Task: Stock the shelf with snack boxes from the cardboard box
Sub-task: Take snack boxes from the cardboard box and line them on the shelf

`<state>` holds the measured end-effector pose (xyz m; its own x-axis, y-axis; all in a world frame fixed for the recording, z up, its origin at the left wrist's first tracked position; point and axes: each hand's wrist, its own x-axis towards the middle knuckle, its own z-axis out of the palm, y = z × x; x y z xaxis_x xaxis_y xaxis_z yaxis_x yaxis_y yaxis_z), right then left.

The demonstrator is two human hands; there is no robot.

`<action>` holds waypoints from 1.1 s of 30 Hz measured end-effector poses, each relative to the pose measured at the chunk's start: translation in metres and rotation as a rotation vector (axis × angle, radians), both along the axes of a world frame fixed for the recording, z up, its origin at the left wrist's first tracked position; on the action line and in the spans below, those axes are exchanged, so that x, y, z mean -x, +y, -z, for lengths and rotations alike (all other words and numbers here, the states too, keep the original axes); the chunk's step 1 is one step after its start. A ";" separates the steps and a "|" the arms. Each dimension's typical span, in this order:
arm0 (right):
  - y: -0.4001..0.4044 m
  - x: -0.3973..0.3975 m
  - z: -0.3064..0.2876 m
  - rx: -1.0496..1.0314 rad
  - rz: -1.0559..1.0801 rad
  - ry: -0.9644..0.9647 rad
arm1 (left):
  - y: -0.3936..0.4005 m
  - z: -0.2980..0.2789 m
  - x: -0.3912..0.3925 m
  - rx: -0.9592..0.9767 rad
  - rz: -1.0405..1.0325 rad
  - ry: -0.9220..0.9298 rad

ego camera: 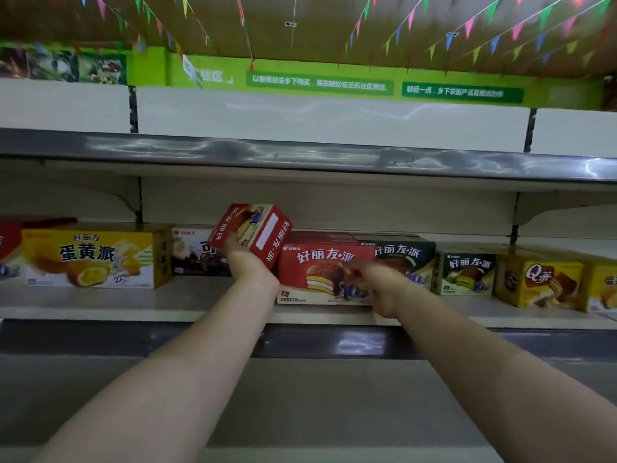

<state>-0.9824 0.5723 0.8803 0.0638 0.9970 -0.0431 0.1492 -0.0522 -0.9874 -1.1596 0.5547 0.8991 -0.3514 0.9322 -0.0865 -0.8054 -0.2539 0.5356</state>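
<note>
Right hand (380, 289) blurred, grip perhaps indistinct

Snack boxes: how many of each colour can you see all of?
Red: 2, small red box in the left hand, big red box touched by the right hand
Yellow: 2
Dark green: 2
White-and-brown: 1
Total: 7

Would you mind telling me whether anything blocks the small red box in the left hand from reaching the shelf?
The left hand holds the small red pie box tilted above the shelf. Nothing visible blocks it; the large red pie box sits just right, touched by the right hand.
</note>
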 end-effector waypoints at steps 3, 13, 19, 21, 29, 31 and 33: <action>0.004 0.009 -0.006 0.040 0.068 0.206 | 0.006 -0.001 -0.004 -0.002 -0.019 0.000; 0.031 0.029 0.000 -0.013 0.236 0.337 | 0.017 0.006 -0.004 -0.035 -0.047 -0.012; 0.035 0.034 0.002 -0.015 0.231 0.253 | 0.016 0.014 0.001 -0.052 -0.071 -0.075; 0.036 0.034 0.002 -0.003 0.237 0.244 | 0.016 0.012 0.001 -0.062 -0.076 -0.081; 0.034 0.034 -0.002 0.009 0.241 0.265 | 0.013 0.010 0.006 -0.010 -0.044 0.014; 0.029 0.035 -0.007 0.010 0.249 0.260 | 0.009 0.004 0.012 0.035 -0.012 0.055; 0.026 0.040 -0.012 -0.004 0.280 0.272 | 0.005 -0.002 0.018 0.080 -0.005 0.078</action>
